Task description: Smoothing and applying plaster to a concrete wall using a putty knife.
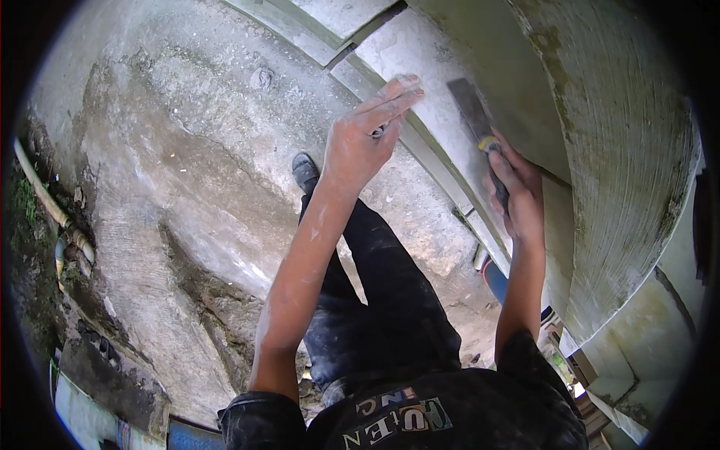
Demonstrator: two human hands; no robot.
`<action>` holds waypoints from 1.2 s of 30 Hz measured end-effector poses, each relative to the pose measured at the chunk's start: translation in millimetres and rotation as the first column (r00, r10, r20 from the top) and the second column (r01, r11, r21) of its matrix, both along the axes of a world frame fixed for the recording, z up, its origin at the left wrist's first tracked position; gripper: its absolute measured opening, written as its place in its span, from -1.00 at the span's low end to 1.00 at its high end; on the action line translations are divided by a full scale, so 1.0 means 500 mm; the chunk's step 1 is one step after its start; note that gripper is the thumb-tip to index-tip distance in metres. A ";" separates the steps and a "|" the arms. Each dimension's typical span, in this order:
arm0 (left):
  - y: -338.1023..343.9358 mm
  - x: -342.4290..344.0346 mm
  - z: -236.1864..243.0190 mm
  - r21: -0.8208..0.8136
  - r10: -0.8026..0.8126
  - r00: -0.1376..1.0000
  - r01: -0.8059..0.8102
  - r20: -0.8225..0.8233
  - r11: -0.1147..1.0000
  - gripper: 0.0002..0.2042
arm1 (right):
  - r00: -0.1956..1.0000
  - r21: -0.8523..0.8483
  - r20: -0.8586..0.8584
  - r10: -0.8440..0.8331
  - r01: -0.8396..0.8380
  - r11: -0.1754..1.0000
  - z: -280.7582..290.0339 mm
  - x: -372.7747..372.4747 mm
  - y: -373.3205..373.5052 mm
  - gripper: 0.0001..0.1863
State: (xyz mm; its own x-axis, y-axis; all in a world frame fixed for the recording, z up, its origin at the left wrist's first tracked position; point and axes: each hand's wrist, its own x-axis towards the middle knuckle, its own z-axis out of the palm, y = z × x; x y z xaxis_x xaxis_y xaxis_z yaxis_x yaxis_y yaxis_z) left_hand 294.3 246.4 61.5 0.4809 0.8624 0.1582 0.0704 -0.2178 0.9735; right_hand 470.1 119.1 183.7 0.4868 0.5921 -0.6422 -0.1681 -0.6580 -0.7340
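My right hand [517, 180] is wrapped round the dark handle of a putty knife [470, 109]. The knife has a yellow collar and a flat grey blade, which points up and away over a whitish, dusty ledge [409, 56]. To its left, my left hand [367, 135] is raised near the edge of the same ledge. Its fingers are stretched out toward the ledge, coated in pale dust, with the thumb below them. A small dark spot shows between thumb and fingers; I cannot make out what it is.
A greenish wall [517, 82] and a rough curved concrete surface [615, 150] rise at the right. Below lies uneven, cracked concrete ground [202, 165], where my shoe [305, 171] stands. A pipe [49, 199] runs along the left. A blue round object [495, 279] sits beside my right forearm.
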 end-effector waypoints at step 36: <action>-0.006 -0.001 0.001 0.021 0.044 0.999 -0.043 -0.007 0.999 -0.56 | 0.986 -0.068 0.104 0.133 -0.126 0.990 0.004 -0.009 0.039 -0.46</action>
